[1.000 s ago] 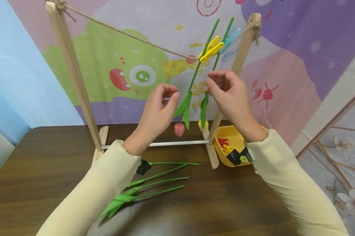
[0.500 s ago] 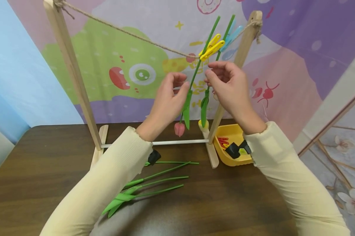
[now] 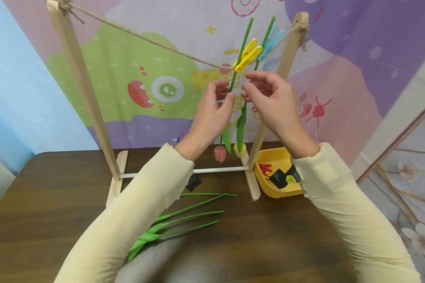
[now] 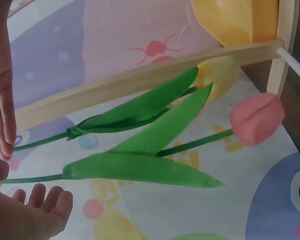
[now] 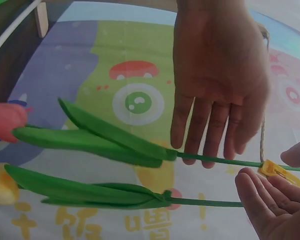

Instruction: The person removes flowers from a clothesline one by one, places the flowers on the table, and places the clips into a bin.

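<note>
A pink tulip (image 3: 220, 154) hangs bloom-down from a rope, held by a yellow clothespin (image 3: 248, 58). Behind it to the right, a yellow tulip (image 3: 240, 150) hangs the same way near a blue clothespin (image 3: 272, 45). My left hand (image 3: 212, 114) is at the pink tulip's stem, below the yellow clothespin. In the right wrist view this left hand (image 5: 217, 80) has long, loose fingers, their tips at the stem. On the other side of that stem, my right hand (image 3: 274, 106) has loosely bent fingers, in front of the yellow tulip's stem.
The rope (image 3: 152, 42) sags between two wooden posts (image 3: 87, 88) joined low down by a white rod (image 3: 219, 169). Several green-stemmed flowers (image 3: 195, 226) lie on the brown table (image 3: 269, 239), partly behind the left sleeve. A yellow bin (image 3: 281, 192) with red and yellow clothespins stands right.
My left hand has moved up and to the right, from beside the pink tulip's leaves to its stem. The right hand has risen slightly. Both tulips still hang from the rope.
</note>
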Motion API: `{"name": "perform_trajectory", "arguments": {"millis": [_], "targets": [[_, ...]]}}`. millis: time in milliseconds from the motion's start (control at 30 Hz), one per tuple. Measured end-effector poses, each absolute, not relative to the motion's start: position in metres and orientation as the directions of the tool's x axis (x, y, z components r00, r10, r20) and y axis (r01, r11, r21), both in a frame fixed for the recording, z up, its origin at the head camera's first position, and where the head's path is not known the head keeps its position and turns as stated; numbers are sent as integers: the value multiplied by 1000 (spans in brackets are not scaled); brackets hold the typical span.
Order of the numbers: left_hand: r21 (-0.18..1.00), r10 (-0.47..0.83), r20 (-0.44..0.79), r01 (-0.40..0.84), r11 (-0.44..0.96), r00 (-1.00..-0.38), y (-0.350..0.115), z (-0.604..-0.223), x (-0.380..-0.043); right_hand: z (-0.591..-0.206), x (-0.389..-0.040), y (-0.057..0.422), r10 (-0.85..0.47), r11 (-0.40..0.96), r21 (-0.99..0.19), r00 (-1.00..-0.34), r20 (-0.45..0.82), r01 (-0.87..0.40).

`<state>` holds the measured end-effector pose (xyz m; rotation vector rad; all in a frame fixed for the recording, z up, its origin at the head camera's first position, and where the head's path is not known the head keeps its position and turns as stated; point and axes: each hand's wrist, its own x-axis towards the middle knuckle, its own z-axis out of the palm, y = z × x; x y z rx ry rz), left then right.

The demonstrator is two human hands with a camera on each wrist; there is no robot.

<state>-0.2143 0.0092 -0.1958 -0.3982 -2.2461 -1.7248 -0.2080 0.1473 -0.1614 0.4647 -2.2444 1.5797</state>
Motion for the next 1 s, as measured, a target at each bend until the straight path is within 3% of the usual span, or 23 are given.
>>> {"name": "perform_trajectory", "arguments": {"millis": [500,800,1000], "targets": [[865,43,426,420,274,-904,13,-191,-225,-133,-211,151,43,166,-798,-804,593,-580],[850,48,434,427,309,-899,13,-190,-224,-117,-212,154,18,281,-775,-804,595,-567],[825,67,447,440,354,-892,12,-189,-223,-107,-211,157,-9,312,-799,-842,539,-514]]}}
